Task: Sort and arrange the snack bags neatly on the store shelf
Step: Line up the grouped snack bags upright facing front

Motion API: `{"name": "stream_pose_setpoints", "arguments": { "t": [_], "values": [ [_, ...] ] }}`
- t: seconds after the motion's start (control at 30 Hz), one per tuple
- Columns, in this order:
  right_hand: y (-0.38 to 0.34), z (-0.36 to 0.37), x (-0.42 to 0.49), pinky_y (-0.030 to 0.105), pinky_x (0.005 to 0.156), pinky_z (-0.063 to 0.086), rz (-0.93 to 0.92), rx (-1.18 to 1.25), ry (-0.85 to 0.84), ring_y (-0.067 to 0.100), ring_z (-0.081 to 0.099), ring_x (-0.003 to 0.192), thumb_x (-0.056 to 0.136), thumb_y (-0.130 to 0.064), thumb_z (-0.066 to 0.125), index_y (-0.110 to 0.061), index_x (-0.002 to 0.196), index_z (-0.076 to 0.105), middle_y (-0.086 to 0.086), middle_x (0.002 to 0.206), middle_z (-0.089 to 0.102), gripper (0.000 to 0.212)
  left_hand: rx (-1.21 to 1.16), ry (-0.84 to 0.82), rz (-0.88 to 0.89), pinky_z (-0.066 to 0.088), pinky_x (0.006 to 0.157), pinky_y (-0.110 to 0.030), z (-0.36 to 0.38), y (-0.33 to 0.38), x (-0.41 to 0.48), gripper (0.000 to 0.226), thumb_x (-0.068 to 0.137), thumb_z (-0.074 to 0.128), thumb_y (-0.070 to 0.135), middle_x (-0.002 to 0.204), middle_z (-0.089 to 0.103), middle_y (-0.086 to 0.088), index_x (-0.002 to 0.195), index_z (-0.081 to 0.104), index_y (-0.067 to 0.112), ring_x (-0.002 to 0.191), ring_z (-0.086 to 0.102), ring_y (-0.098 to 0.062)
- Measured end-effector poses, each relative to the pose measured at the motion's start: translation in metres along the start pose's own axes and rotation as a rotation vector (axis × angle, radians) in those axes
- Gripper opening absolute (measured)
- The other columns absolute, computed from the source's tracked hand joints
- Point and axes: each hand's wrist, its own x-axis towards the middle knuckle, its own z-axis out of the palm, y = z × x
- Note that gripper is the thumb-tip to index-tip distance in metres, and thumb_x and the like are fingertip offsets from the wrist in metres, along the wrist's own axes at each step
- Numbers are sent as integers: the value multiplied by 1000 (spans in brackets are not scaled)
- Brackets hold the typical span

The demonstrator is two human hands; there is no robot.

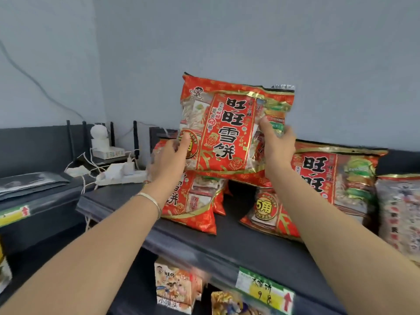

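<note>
Gripping a glossy red-and-gold plastic snack bag (pixel 229 126) from both sides, the person holds it upright above the dark, flat-topped store shelf (pixel 238 244), in front of the pale grey wall (pixel 227 35). The left hand (pixel 169 159) pinches the bag's lower left edge, thumb on the printed front and fingers curled behind. The right hand (pixel 276 147) clamps the right edge the same way, thumb pressed into the crinkled film. A thin silvery metal bangle (pixel 151 202) circles the left wrist.

Below the held bag, a matching red bag (pixel 193 205) leans on the shelf at the left, its clear window showing pale crackers. Another red bag with a round gold sticker (pixel 270 212) sits on the shelf at the right, and a wider red bag (pixel 336 176) stands behind it against the wall. At the far right stands a whitish printed bag (pixel 400 212), blurred. A green-and-yellow paper price label (pixel 266 291) with a red arrow sticks to the shelf's front lip. Further left lie a white plastic power strip (pixel 120 176) and a small white round-headed camera (pixel 99 137).
</note>
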Motion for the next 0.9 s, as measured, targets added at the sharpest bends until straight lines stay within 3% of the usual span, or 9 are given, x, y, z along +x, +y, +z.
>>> {"name": "stream_pose_setpoints", "arguments": {
  "t": [0.1, 0.2, 0.3, 0.4, 0.53, 0.6, 0.67, 0.77, 0.9],
  "values": [
    [2, -16, -10, 39, 97, 40, -3, -46, 99, 24, 49, 126, 86, -55, 60, -15, 144, 34, 5, 139, 50, 76, -1, -119, 70, 37, 94, -43, 8, -3, 9, 80, 79, 22, 81, 121, 58, -1, 124, 52, 22, 118, 51, -28],
    [5, -39, -29, 43, 107, 37, 12, -78, 237, 24, 42, 133, 89, -57, 54, -16, 148, 30, 3, 147, 43, 75, -136, -265, 138, 38, 85, -36, 21, 3, 4, 71, 82, 31, 76, 107, 53, 5, 121, 49, 19, 107, 53, -23],
    [6, -70, -47, 51, 106, 41, 10, -166, 366, 25, 48, 130, 89, -62, 48, -21, 145, 35, 3, 144, 48, 71, -228, -400, 173, 39, 98, -43, 37, 13, -20, 78, 79, 36, 78, 127, 52, 1, 131, 41, 20, 119, 49, -25],
    [4, -102, -63, 50, 101, 45, 7, -301, 422, 27, 54, 122, 92, -59, 44, -18, 140, 40, 6, 136, 55, 63, -307, -535, 139, 29, 107, -44, 51, 19, -48, 83, 84, 43, 69, 146, 38, -3, 144, 25, 15, 135, 35, -28],
    [6, -130, -79, 41, 97, 42, -3, -494, 371, 28, 51, 123, 98, -47, 44, -16, 146, 29, 7, 142, 48, 59, -407, -658, 31, 37, 100, -38, 78, 9, -72, 75, 85, 49, 61, 133, 48, -3, 140, 30, 13, 126, 44, -27],
    [11, -136, -84, 40, 88, 47, 20, -655, 275, 29, 57, 111, 100, -33, 47, -15, 150, 20, 11, 138, 51, 60, -457, -742, -110, 30, 107, -43, 91, 1, -82, 85, 84, 54, 60, 148, 35, -5, 148, 16, 20, 135, 35, -28],
    [16, -138, -87, 44, 93, 46, 53, -758, 191, 32, 52, 121, 98, -30, 52, -18, 154, 5, 14, 147, 40, 74, -522, -798, -229, 23, 111, -46, 101, -7, -90, 95, 78, 57, 63, 156, 21, -3, 151, 9, 25, 140, 24, -28],
    [19, -137, -89, 47, 106, 36, 129, -746, 139, 34, 33, 138, 92, -39, 59, -23, 154, -6, 14, 158, 15, 91, -581, -752, -279, 24, 110, -50, 107, -13, -95, 96, 75, 58, 67, 155, 23, -3, 149, 15, 25, 140, 25, -28],
    [23, -140, -88, 40, 100, 41, 28, -767, 112, 30, 41, 131, 91, -40, 61, -24, 154, -1, 12, 152, 21, 91, -597, -677, -255, 29, 107, -45, 111, -16, -102, 88, 80, 58, 61, 150, 30, -3, 147, 19, 20, 136, 31, -26]
  ]
}}
